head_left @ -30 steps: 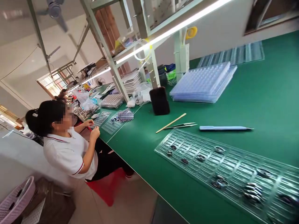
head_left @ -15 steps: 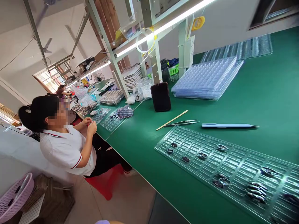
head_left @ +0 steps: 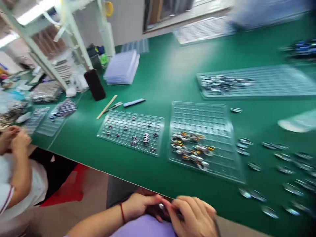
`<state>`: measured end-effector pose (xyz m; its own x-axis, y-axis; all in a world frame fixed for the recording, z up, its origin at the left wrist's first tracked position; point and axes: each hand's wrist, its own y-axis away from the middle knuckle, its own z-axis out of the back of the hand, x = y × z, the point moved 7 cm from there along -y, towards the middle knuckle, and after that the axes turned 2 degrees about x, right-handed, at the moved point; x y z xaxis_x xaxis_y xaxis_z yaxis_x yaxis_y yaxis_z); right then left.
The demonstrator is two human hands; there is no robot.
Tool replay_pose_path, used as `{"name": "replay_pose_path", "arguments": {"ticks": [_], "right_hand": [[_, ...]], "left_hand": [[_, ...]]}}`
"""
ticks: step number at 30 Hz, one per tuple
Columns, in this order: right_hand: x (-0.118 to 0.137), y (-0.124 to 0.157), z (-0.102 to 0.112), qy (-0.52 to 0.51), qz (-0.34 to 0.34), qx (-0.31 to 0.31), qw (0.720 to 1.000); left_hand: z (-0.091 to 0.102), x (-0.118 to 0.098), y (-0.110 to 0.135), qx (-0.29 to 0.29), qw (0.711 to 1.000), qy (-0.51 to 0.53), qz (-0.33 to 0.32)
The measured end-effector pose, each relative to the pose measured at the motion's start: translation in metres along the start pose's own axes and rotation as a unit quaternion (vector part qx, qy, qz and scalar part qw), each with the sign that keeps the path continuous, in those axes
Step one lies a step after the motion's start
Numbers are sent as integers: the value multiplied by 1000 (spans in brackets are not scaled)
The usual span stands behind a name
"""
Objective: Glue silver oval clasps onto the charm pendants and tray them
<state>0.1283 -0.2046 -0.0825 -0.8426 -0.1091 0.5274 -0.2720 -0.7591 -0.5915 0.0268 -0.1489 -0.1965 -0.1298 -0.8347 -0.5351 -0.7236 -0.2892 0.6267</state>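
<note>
left hand (head_left: pixel 140 204): grip narrow, pinched small shiny part (head_left: pixel 161 206)
right hand (head_left: pixel 196 214): grip narrow, on same part
location: below worktop (head_left: pixel 158 171) edge, blurred

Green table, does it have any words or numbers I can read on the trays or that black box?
None: no word, number or sign can be read.
On the clear trays, black box and blue pen no print shows; all are motion-blurred.
The small shiny part between left hand and right hand: too blurred to tell.
</note>
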Motion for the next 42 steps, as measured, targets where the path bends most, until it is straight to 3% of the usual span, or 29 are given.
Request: {"name": "replay_pose_path", "arguments": {"ticks": [4, 21, 42], "right_hand": [[-6, -2, -7, 40, -32, 3, 999], [-4, -8, -12, 54, -84, 5, 995], [-6, -6, -8, 28, -65, -5, 997]], "left_hand": [[3, -6, -7, 14, 1000, 7, 11], [-1, -8, -7, -62, 996, 32, -48], [-2, -7, -8, -14, 998, 32, -47]]}}
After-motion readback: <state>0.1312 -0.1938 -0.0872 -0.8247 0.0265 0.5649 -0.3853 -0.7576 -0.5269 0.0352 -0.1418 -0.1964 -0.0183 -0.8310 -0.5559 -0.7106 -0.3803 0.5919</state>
